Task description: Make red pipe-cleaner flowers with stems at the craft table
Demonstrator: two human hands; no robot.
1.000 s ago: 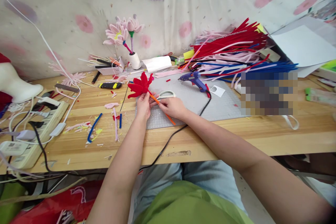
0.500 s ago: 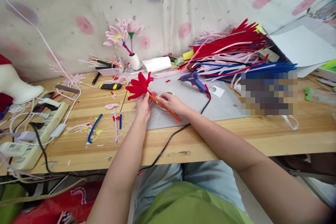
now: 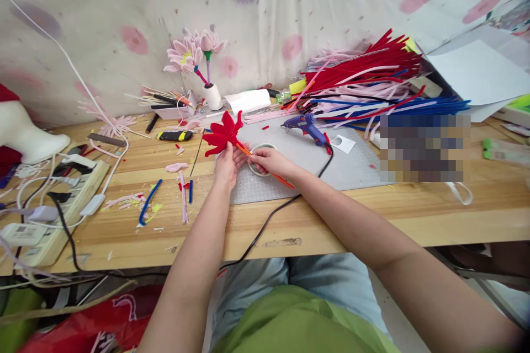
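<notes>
A red pipe-cleaner flower (image 3: 223, 133) with an orange stem (image 3: 285, 181) is held above the table, its petals toward the upper left. My left hand (image 3: 228, 170) is at the flower's base, the thumb against the lower petals and the other fingers partly stretched out behind the stem. My right hand (image 3: 273, 162) is closed around the orange stem a short way below the petals. Behind that hand, a pale ring like a tape roll (image 3: 255, 170) lies on the grey cutting mat (image 3: 351, 168), partly hidden.
A blue glue gun (image 3: 306, 128) rests on the mat, its black cable running to the front edge. Bundles of pipe cleaners (image 3: 364, 69) lie behind it. At left are a cutter knife (image 3: 175, 135), scraps and a power strip (image 3: 62, 220). Pink flowers stand in a white vase (image 3: 212, 97).
The flower has shifted slightly right and turned. My left fingers have loosened and spread from their pinch at its base, while my right fingers have closed around the stem.
</notes>
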